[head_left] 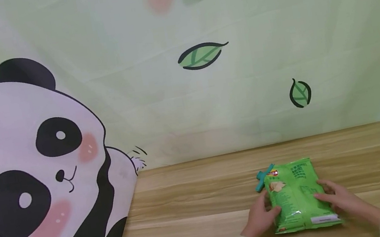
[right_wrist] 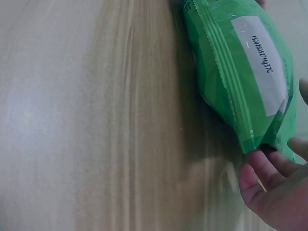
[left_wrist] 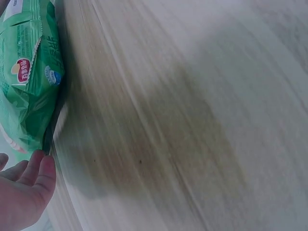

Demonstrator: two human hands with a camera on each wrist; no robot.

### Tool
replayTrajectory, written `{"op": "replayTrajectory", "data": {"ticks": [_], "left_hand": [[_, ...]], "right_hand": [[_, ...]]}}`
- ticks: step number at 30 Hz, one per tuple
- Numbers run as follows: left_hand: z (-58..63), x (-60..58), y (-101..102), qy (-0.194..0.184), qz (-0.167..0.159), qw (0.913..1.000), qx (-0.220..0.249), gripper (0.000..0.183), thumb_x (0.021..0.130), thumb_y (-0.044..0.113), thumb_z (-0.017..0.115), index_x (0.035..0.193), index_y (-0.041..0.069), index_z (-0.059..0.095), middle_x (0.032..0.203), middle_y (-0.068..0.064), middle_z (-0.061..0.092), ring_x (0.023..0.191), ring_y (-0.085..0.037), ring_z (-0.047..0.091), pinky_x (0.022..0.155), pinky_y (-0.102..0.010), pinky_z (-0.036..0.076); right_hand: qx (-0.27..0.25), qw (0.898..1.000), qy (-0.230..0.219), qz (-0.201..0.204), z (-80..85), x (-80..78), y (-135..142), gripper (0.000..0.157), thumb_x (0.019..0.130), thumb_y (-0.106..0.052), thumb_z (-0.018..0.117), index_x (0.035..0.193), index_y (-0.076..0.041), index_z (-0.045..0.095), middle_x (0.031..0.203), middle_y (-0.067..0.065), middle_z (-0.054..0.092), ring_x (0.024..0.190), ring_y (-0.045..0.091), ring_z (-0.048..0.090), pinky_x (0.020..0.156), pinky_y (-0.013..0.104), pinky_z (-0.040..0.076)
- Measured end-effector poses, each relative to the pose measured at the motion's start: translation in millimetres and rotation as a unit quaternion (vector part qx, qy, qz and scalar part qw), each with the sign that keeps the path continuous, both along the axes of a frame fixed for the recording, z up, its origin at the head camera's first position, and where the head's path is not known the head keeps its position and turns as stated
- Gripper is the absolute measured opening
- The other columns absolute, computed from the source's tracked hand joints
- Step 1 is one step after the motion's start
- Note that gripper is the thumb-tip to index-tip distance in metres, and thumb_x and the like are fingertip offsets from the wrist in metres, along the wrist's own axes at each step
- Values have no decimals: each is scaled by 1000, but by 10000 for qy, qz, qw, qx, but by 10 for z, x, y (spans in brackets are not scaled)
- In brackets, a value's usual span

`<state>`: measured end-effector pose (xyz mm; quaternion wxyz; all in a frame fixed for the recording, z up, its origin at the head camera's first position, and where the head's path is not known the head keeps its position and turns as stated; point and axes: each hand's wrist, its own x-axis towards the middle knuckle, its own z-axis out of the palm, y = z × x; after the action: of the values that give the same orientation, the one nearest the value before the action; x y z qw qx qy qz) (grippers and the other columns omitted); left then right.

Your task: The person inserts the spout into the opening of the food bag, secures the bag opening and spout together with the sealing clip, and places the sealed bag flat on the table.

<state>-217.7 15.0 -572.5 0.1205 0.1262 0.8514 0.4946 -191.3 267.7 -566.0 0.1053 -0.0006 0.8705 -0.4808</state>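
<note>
A green bag of potato chips (head_left: 295, 197) lies between both hands, with its printed back and long seam facing up. My left hand (head_left: 262, 215) holds its left side, thumb over the top face; in the left wrist view, fingertips (left_wrist: 45, 166) meet a corner of the bag. At the opposite side, my right hand (head_left: 340, 198) grips the edge with the thumb laid over the bag. The right wrist view shows fingers (right_wrist: 262, 168) tucked under the bag's end corner, beside a white date label (right_wrist: 262, 65).
A small teal piece with crossing arms (head_left: 264, 177) lies by the bag's upper left corner. The wood-grain table (head_left: 188, 201) runs back to a pale green cloth backdrop (head_left: 135, 102), and a printed panda (head_left: 32, 160) covers the left side.
</note>
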Motion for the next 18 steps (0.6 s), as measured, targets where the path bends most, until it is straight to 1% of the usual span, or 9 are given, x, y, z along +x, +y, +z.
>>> {"op": "replayTrajectory", "data": {"ticks": [2, 4, 6, 9, 11, 13, 14, 15, 18], "left_hand": [[11, -15, -12, 43, 4, 10000, -70, 60, 79, 25, 63, 131, 10, 38, 118, -11, 55, 101, -23, 57, 82, -32, 48], [13, -32, -26, 97, 53, 9998, -150, 58, 79, 27, 63, 130, 11, 40, 121, -9, 54, 106, -24, 54, 86, -35, 45], [22, -54, -40, 218, 59, 9995, -199, 56, 80, 27, 62, 130, 10, 41, 123, -9, 53, 109, -25, 52, 88, -39, 44], [42, -101, -66, 360, 83, 9990, -232, 53, 82, 27, 59, 128, 9, 42, 125, -9, 51, 111, -24, 50, 90, -39, 42], [74, -143, -88, 531, 74, 9982, -269, 50, 83, 25, 58, 128, 7, 43, 122, -11, 52, 108, -24, 51, 88, -37, 43], [111, -194, -115, 787, 71, 9961, -393, 47, 84, 23, 56, 126, 7, 44, 121, -10, 52, 106, -24, 52, 86, -34, 44], [139, -222, -133, 918, 71, 9947, -451, 45, 85, 22, 56, 126, 7, 45, 115, -13, 56, 99, -26, 56, 80, -35, 47], [164, -251, -151, 1061, 93, 9928, -548, 44, 85, 21, 55, 125, 8, 46, 115, -12, 56, 100, -26, 56, 81, -35, 47], [243, -345, -225, 1519, 161, 9845, -867, 42, 86, 20, 54, 126, 10, 45, 122, -11, 53, 108, -26, 53, 86, -37, 46]], "right_hand": [[113, 9995, 286, -38, 29, -6, 1, 63, 89, -29, 51, 130, 12, 26, 122, 40, 37, 108, 49, 42, 82, 50, 44], [265, 9981, 537, -110, 67, -18, 8, 58, 90, -28, 48, 127, 13, 29, 120, 39, 39, 104, 48, 45, 81, 52, 43], [402, 9965, 703, -193, 110, -32, 20, 55, 92, -27, 46, 126, 13, 31, 120, 38, 39, 100, 46, 48, 78, 49, 45], [566, 9918, 1117, -252, 173, -67, 45, 49, 92, -23, 45, 123, 14, 36, 117, 37, 42, 96, 43, 50, 74, 47, 47], [738, 9856, 1496, -273, 213, -100, 62, 43, 92, -18, 46, 120, 13, 40, 115, 36, 45, 97, 44, 49, 75, 50, 46], [1057, 9740, 1981, -303, 249, -149, 88, 35, 89, -12, 49, 115, 12, 47, 112, 35, 49, 96, 47, 49, 77, 53, 44], [1245, 9666, 2219, -319, 266, -177, 106, 33, 88, -10, 50, 112, 12, 49, 110, 34, 50, 97, 48, 48, 77, 55, 42], [1495, 9576, 2438, -356, 284, -205, 124, 30, 86, -8, 52, 110, 10, 52, 109, 33, 52, 97, 48, 49, 78, 56, 41], [2123, 9217, 3212, -474, 338, -293, 191, 25, 79, -4, 57, 102, 7, 57, 101, 29, 58, 91, 45, 53, 74, 54, 42]]}}
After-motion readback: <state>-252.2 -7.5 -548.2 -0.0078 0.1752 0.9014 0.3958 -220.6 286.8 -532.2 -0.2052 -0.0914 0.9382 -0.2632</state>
